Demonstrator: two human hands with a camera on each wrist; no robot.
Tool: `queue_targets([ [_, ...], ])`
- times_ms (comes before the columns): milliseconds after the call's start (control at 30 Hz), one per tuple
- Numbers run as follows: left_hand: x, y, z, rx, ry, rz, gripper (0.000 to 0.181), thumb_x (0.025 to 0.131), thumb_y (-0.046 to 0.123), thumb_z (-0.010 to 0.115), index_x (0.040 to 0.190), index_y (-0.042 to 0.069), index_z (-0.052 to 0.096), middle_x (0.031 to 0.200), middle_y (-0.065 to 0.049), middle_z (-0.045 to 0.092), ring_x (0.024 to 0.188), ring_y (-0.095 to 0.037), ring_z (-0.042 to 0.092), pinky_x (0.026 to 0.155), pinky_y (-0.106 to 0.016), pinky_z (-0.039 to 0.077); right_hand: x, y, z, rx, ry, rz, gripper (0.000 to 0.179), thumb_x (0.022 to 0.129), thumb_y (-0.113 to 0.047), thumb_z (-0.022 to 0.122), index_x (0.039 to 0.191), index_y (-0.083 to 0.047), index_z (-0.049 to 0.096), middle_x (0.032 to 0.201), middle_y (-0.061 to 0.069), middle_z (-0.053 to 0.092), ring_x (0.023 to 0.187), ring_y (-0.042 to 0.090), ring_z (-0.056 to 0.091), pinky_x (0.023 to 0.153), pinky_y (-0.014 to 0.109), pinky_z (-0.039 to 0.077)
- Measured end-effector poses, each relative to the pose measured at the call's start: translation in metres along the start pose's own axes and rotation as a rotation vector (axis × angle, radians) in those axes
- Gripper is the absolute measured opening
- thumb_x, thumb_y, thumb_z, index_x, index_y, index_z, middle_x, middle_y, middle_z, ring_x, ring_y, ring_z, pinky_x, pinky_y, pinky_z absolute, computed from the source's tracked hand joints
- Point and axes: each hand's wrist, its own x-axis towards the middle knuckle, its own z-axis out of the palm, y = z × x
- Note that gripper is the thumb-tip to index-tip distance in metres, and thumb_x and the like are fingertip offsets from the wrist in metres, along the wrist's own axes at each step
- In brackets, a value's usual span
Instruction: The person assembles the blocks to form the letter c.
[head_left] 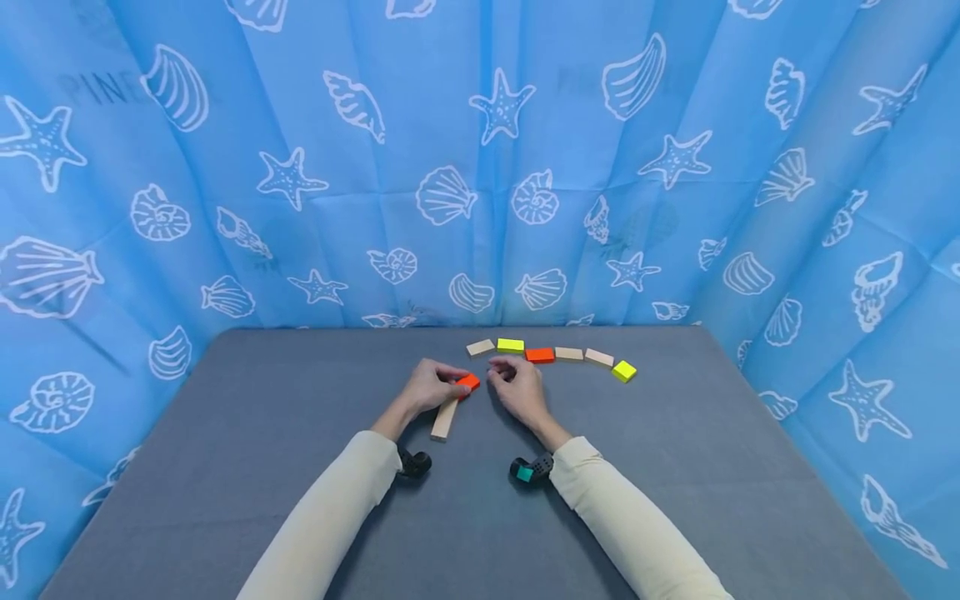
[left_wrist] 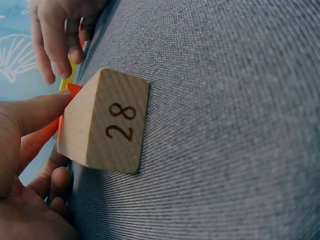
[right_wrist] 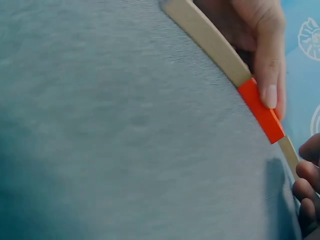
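My left hand point(head_left: 431, 386) pinches an orange block point(head_left: 469, 382) between thumb and fingers. The orange block meets the far end of a plain wooden block point(head_left: 444, 419) lying on the table. In the left wrist view, that wooden block point(left_wrist: 117, 122) shows the number 28 on its near end. Close by on the right, my right hand point(head_left: 521, 392) has its fingers loosely bent, with nothing visible between them. Its fingers point(right_wrist: 307, 182) overlap part of another wooden block point(right_wrist: 289, 156) in the right wrist view.
Beyond the hands, a curved row of blocks has a wooden block point(head_left: 480, 347) at its left end, a yellow one point(head_left: 511, 345), an orange one point(head_left: 539, 355), two more wooden ones and a yellow block point(head_left: 624, 371) at the right. A blue curtain point(head_left: 480, 250) hangs behind the grey table point(head_left: 300, 500).
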Motion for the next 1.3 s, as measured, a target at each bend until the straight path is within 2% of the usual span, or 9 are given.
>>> queue_targets([
  [133, 0.0, 0.0, 0.0, 0.012, 0.005, -0.006, 0.03, 0.087, 0.016, 0.082, 0.116, 0.01, 0.078, 0.104, -0.008, 0.069, 0.084, -0.021, 0.056, 0.072, -0.031, 0.044, 0.013, 0.002, -0.001, -0.045, -0.041, 0.003, 0.022, 0.092, -0.002, 0.073, 0.114, 0.001, 0.074, 0.095, 0.01, 0.072, 0.084, 0.024, 0.063, 0.078, 0.039, 0.051],
  [333, 0.001, 0.0, 0.0, 0.034, 0.015, -0.004, 0.03, 0.087, 0.018, 0.082, 0.116, 0.01, 0.078, 0.112, -0.009, 0.069, 0.09, -0.021, 0.057, 0.077, -0.033, 0.046, 0.035, 0.002, -0.003, -0.196, -0.1, -0.043, 0.026, 0.092, -0.009, 0.076, 0.117, -0.004, 0.074, 0.109, 0.012, 0.07, 0.101, 0.03, 0.055, 0.091, 0.045, 0.041],
  [433, 0.001, 0.0, 0.0, 0.032, 0.013, -0.006, 0.031, 0.087, 0.019, 0.083, 0.116, 0.011, 0.078, 0.111, -0.009, 0.069, 0.089, -0.021, 0.057, 0.077, -0.033, 0.045, 0.045, 0.002, -0.006, -0.257, -0.132, -0.058, 0.03, 0.092, -0.014, 0.076, 0.121, -0.005, 0.074, 0.116, 0.013, 0.067, 0.108, 0.032, 0.05, 0.095, 0.049, 0.036],
  [633, 0.002, -0.001, 0.0, 0.019, 0.005, -0.014, 0.031, 0.087, 0.02, 0.083, 0.116, 0.012, 0.078, 0.107, -0.009, 0.068, 0.088, -0.022, 0.056, 0.075, -0.032, 0.044, 0.058, 0.005, -0.009, -0.33, -0.218, -0.025, 0.04, 0.093, -0.023, 0.077, 0.13, -0.009, 0.07, 0.131, 0.012, 0.063, 0.121, 0.032, 0.041, 0.096, 0.052, 0.028],
  [900, 0.004, -0.001, 0.0, 0.033, 0.015, -0.028, 0.029, 0.087, 0.019, 0.083, 0.115, 0.012, 0.079, 0.122, -0.013, 0.067, 0.099, -0.023, 0.059, 0.085, -0.038, 0.047, 0.066, 0.009, -0.006, -0.394, -0.312, 0.016, 0.046, 0.095, -0.029, 0.074, 0.137, -0.011, 0.065, 0.141, 0.009, 0.06, 0.134, 0.035, 0.034, 0.101, 0.059, 0.019],
  [1067, 0.005, -0.002, 0.001, 0.029, 0.017, -0.024, 0.028, 0.087, 0.018, 0.083, 0.114, 0.012, 0.079, 0.121, -0.013, 0.068, 0.097, -0.023, 0.059, 0.084, -0.037, 0.047, 0.066, 0.009, -0.002, -0.441, -0.311, 0.011, 0.044, 0.097, -0.027, 0.072, 0.137, -0.011, 0.066, 0.142, 0.01, 0.059, 0.134, 0.036, 0.034, 0.102, 0.061, 0.019],
  [1300, 0.005, -0.003, 0.0, 0.026, 0.015, -0.028, 0.029, 0.087, 0.019, 0.083, 0.115, 0.011, 0.079, 0.12, -0.012, 0.068, 0.096, -0.022, 0.059, 0.082, -0.037, 0.048, 0.062, 0.006, 0.002, -0.472, -0.252, -0.05, 0.032, 0.096, -0.026, 0.073, 0.124, -0.009, 0.072, 0.129, 0.011, 0.065, 0.132, 0.035, 0.036, 0.099, 0.058, 0.019],
])
